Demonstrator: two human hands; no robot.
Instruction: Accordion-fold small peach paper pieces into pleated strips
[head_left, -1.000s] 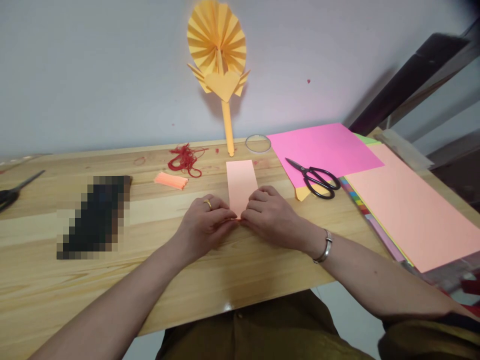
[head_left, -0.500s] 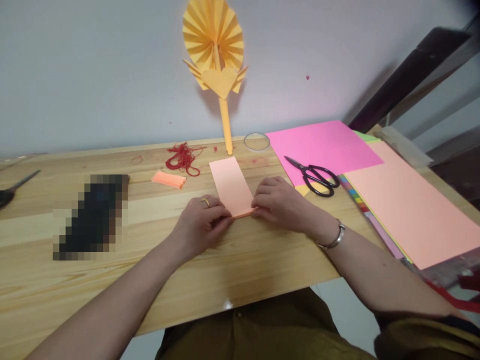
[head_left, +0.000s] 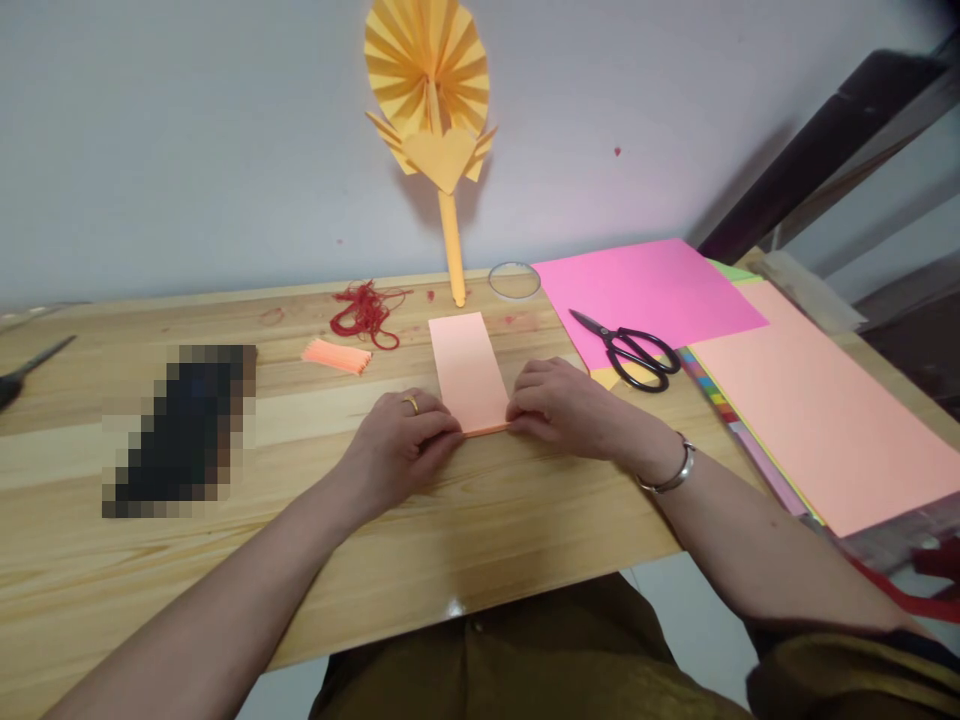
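Note:
A narrow strip of peach paper lies on the wooden table with a thin folded band along its near edge. My left hand pinches the left end of that folded edge, a gold ring on one finger. At the right end, my right hand has its fingers closed on the same edge. Left of the strip lies a small pleated bundle of orange paper. Behind it is a tangle of red thread. A yellow pleated paper fan with a heart and rolled handle leans against the wall.
Black-handled scissors rest on a pink sheet at right. Beside them lies a peach sheet on a stack. A clear ring-shaped item sits near the wall. Left are a pixelated dark object and another dark-handled tool.
The far end of the peach strip has swung slightly right, so it lies straighter. Both hands keep hold of its near edge, nearly in place.

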